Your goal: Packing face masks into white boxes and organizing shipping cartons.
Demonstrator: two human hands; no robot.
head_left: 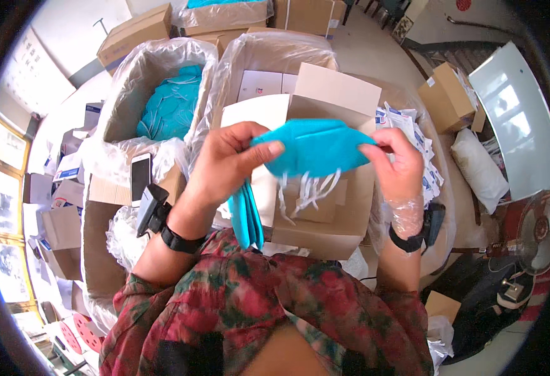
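A teal folded face mask (319,147) is stretched between my two hands, with white ear loops (312,191) hanging below it. My left hand (234,153) pinches its left end between thumb and fingers. In the same hand, several more teal masks (245,216) hang down below the palm. My right hand (397,160) pinches the mask's right tip. Under the mask stands an open cardboard box (336,94) with its flaps up. Part of its inside is hidden by the mask and my hands.
A plastic-lined carton (115,94) at the far left holds a heap of teal masks (171,103). A white phone (141,178) lies beside my left forearm. White packets (416,144) fill a lined carton on the right. A fan (535,235) stands at far right.
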